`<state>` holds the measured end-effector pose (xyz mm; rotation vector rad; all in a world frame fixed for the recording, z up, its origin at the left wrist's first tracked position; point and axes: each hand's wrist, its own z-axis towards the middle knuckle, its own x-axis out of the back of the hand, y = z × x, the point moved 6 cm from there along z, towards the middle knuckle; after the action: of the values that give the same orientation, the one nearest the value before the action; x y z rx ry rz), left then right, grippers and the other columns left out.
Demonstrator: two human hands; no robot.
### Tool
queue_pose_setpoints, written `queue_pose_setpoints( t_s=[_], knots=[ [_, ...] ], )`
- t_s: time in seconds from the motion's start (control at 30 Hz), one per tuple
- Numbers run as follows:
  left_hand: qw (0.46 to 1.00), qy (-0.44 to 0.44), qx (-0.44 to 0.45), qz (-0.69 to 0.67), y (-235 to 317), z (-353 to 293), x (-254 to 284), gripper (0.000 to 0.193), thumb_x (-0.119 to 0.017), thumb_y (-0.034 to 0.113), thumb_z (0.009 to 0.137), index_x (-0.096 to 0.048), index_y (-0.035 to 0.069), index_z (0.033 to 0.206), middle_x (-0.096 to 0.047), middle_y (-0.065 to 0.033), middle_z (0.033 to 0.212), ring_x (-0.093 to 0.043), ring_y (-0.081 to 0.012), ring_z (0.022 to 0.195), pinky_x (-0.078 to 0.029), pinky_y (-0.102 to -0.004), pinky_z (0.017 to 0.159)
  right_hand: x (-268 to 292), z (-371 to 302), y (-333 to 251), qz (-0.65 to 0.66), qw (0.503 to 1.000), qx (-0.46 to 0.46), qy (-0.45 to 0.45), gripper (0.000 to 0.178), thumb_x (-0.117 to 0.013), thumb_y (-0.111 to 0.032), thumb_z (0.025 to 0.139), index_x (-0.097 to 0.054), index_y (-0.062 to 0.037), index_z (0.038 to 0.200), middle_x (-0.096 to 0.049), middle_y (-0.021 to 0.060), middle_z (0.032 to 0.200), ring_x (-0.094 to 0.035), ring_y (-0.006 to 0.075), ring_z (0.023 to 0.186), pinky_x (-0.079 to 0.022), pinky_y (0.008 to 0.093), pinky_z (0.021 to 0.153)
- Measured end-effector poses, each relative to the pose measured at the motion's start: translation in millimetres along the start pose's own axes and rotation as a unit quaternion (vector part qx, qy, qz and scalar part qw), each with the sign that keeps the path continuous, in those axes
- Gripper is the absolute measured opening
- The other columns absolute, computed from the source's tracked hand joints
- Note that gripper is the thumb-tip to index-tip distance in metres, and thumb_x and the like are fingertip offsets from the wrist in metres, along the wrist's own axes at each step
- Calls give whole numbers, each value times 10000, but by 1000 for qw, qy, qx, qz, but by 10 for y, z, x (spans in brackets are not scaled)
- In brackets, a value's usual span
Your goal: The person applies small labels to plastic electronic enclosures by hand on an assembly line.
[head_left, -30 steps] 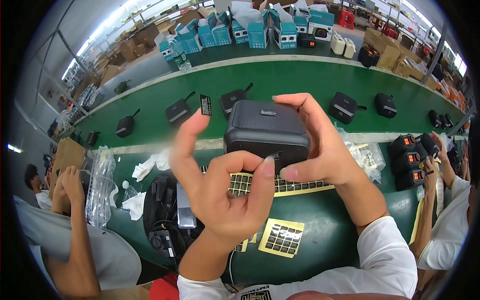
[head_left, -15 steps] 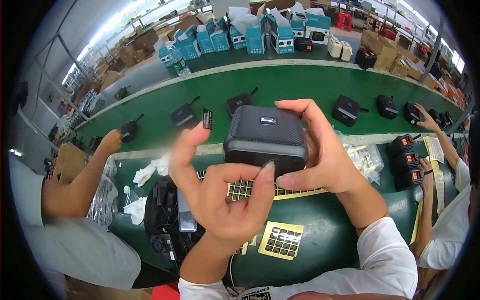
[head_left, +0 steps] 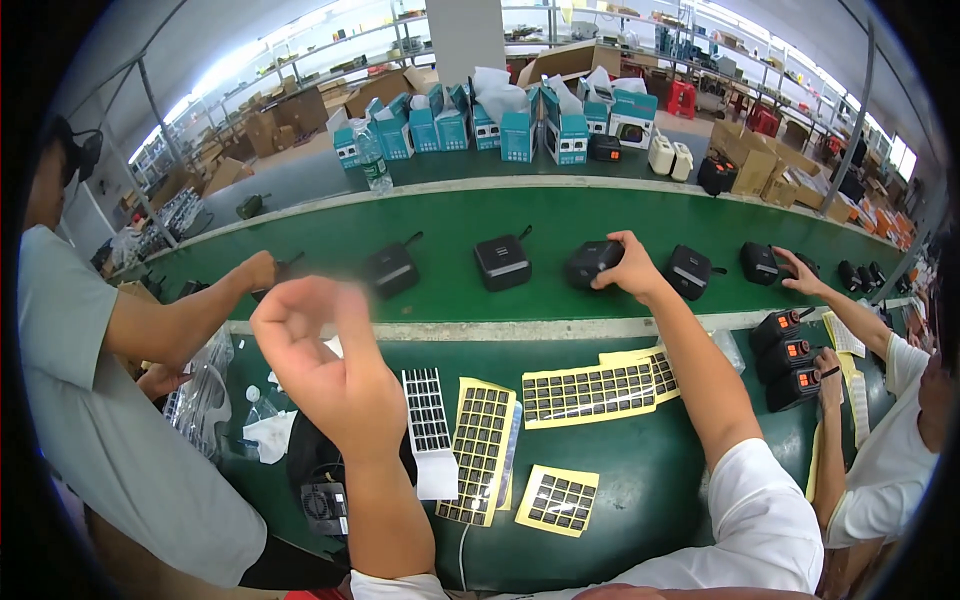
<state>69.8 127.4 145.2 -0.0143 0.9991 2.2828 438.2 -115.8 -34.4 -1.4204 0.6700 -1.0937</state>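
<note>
On the green conveyor surface, my right hand (head_left: 635,268) is wrapped round a boxy black speaker (head_left: 585,264), blurred a little. More black speakers with wrist straps stand in the same row: one speaker (head_left: 502,262) to its left, another speaker (head_left: 690,272) to its right. My left hand (head_left: 325,355) is raised over the near bench, its palm towards me. Its fingers look curled but are smeared by motion, and whether anything is in them does not show. Below lie a yellow sheet of small black labels (head_left: 590,393), an upright label sheet (head_left: 478,450) and a white label sheet (head_left: 428,410).
A co-worker's arm (head_left: 190,310) reaches to the row at left; another person's hand (head_left: 798,270) touches a speaker at right. Black devices with orange marks (head_left: 790,355) are stacked there. Teal boxes (head_left: 520,135) and a plastic bottle (head_left: 372,160) line the far side.
My right hand has carried the speaker away from me onto the conveyor surface. My left hand has left the speaker and moved left; the black label on its fingertip no longer shows. The view has tilted up.
</note>
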Motion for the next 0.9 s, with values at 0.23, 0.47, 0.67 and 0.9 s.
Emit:
queue_pose_setpoints(
  t_s=[0.23, 0.47, 0.67, 0.9],
  knots=[
    [996, -63, -44, 54, 325, -33, -77, 332, -698, -61, 878, -480, -7, 1122, -648, -98, 956, -631, -131, 866, -496, -263, 814, -685, 463, -524, -486, 844, 220, -48, 1100, -941, -135, 475, -456, -102, 1461, -326, 285, 1572, -253, 478, 1481, -300, 520, 1220],
    [986, -111, -96, 82, 308, -72, -88, 358, -748, -63, 855, -515, -6, 1121, -749, -92, 881, -655, -110, 776, -514, -255, 758, -1295, 778, -354, -376, 862, 169, -296, 1186, -958, -110, 484, -377, -82, 1517, -307, 249, 1586, -338, 432, 1453, -342, 490, 1195],
    [991, -91, -101, -9, 158, -130, -176, 318, -728, -86, 872, -520, -20, 1103, -741, -132, 887, -688, -136, 829, -536, -269, 787, -1170, 325, -439, -301, 915, 214, -160, 978, -938, -134, 539, -468, -44, 1391, -506, 168, 1257, -519, 319, 1248, -457, 416, 1089],
    [986, -163, -30, 18, 8, -397, -453, 434, -777, -11, 852, -455, 10, 1142, -755, -88, 887, -653, -100, 803, -502, -243, 764, -960, -925, -1449, 223, 953, 116, -169, 932, -876, -73, 570, -429, -55, 1387, -532, 78, 1302, -577, 186, 1188, -491, 321, 1012]
  ],
)
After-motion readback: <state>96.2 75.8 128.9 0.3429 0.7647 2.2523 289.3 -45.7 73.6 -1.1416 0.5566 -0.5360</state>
